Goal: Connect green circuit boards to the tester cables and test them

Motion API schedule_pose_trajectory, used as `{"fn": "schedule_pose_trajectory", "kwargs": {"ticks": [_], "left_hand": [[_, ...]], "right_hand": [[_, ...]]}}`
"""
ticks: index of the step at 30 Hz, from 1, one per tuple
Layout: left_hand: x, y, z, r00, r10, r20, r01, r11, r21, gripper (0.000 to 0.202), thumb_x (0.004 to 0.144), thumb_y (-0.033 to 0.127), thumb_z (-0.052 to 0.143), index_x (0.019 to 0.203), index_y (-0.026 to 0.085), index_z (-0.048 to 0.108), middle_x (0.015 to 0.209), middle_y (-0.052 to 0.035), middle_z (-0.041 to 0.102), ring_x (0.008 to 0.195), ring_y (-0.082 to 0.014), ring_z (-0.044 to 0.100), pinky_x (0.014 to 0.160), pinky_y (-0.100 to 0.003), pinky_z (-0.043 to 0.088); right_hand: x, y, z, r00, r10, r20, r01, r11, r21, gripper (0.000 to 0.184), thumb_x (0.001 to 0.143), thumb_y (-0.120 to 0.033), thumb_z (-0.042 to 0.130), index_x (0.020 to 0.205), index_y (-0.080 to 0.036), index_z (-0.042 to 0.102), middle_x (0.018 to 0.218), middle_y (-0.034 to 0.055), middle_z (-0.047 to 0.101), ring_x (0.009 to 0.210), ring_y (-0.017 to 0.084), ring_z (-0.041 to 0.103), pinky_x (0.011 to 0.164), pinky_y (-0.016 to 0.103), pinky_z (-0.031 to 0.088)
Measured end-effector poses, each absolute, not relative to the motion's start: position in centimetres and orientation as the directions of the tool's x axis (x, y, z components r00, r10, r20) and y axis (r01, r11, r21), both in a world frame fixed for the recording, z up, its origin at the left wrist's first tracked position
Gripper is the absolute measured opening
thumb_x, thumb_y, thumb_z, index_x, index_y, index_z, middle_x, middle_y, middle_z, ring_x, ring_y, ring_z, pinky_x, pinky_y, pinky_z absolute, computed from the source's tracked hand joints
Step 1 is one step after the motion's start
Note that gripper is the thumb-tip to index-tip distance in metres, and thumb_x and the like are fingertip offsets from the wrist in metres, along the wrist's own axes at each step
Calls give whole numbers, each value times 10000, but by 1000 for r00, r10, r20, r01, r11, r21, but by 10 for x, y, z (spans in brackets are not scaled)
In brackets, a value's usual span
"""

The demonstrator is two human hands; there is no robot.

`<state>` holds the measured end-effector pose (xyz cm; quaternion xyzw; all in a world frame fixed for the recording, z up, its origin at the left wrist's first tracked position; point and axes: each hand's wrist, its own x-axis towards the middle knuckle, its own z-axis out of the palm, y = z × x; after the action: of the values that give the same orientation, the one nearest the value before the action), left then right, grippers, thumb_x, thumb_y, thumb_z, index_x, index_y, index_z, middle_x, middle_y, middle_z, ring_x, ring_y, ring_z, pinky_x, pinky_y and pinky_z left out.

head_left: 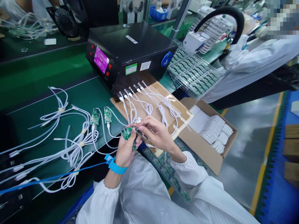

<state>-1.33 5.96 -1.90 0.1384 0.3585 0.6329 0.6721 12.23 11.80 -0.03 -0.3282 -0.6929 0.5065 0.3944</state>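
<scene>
Taking up a big chunk of the view was the green bench (85, 91), with a black instrument box (130, 57) parked on it, purple screen (101, 59) lit. Next size down, an open carton (201, 152) with rows of white parts (213, 130) in it stood off to the right, and a cardboard sheet (161, 88) lay in front of the box with plugged-in cables (149, 109) running over it. Bundled white cables (79, 146) sprawled over the left side, with two plugged boards (95, 117) lying near them.

Now the small stuff: the left grip (126, 151) was wrapped around a green circuit board (126, 133), held up off the bench by its near side. The right grip (155, 132) was pinching a dark thin piece (141, 135) right beside it, maybe another board edge-on, couldn't tell. So imo the step in hand was two-handed close work on that board. The next move called for a steady left hold and a light, well-lined-up right pinch, cos those components looked easy to bump.
</scene>
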Motion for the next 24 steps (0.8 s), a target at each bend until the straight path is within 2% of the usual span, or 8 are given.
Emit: {"fn": "schedule_pose_trajectory", "kwargs": {"ticks": [9, 15, 17, 20, 22, 24], "left_hand": [[-11, 61, -19, -84, 952, -295, -743, 137, 656, 442, 787, 483, 891, 997, 192, 633, 671, 45, 510, 561, -58, 451, 490, -150, 389], [-20, 58, -22, -62, 946, -318, -733, 173, 658, 416, 784, 459, 901, 968, 185, 648, 690, 44, 502, 572, -51, 436, 484, -141, 382], [-23, 57, -22, -56, 945, -321, -718, 186, 671, 402, 791, 455, 896, 985, 183, 674, 689, 43, 492, 583, -54, 435, 490, -140, 387], [-25, 55, -18, -97, 940, -326, -693, 171, 700, 424, 806, 464, 880, 1075, 180, 717, 694, 33, 499, 610, -69, 453, 494, -148, 397], [-28, 51, -14, -153, 923, -354, -667, 167, 726, 455, 815, 470, 864, 1126, 165, 733, 756, 4, 563, 637, -79, 483, 483, -159, 399], [-35, 45, -12, -198, 895, -400, -615, 205, 761, 487, 829, 481, 842, 1177, 157, 736, 817, -22, 629, 647, -87, 523, 498, -172, 432]], "right_hand": [[116, 112, 5, -421, 866, 271, 121, 350, -929, 167, 1036, -341, 625, 1011, -200, 710, 1000, 54, 653, 869, 145, 652, 755, 281, 567], [113, 111, 6, -437, 852, 289, 85, 359, -929, 122, 1021, -279, 653, 1027, -200, 746, 1001, 53, 683, 885, 143, 680, 764, 271, 589], [115, 111, 7, -473, 837, 275, 59, 342, -938, 150, 1021, -270, 653, 1121, -219, 752, 1100, 65, 702, 878, 135, 691, 750, 267, 605], [127, 109, 4, -488, 840, 237, 27, 286, -958, 321, 1028, -263, 638, 1346, -265, 678, 1358, 93, 651, 673, 67, 651, 598, 237, 599], [141, 105, 0, -425, 869, 251, 83, 314, -946, 336, 1038, -250, 615, 1369, -275, 666, 1368, 95, 658, 606, 56, 629, 522, 227, 572], [159, 99, -7, -382, 860, 339, 214, 439, -872, 279, 1044, -206, 590, 1289, -262, 712, 1228, 77, 734, 750, 114, 712, 615, 251, 607]]}}
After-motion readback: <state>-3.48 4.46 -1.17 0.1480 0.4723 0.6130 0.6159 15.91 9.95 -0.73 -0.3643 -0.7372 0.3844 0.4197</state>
